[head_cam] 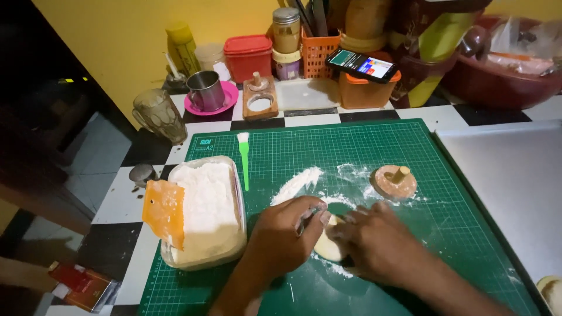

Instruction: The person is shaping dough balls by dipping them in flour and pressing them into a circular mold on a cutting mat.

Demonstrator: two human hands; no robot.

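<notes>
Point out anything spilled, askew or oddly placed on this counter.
Loose flour is streaked across the green cutting mat above the hands. An orange scraper hangs tilted over the rim of the flour tub. A phone lies slanted on an orange container, overhanging its edges.

cutting mat (374,146): green, matt, rubbery plastic w/ printed grid
dough piece (328,246): pale, smooth, soft
flour tub (239,193): clear plastic; flour powdery, matt
scraper (164,212): orange plastic, floured
round press (394,182): wood, dusty
mug (205,90): shiny metal
tray (509,187): brushed metal, dull
</notes>
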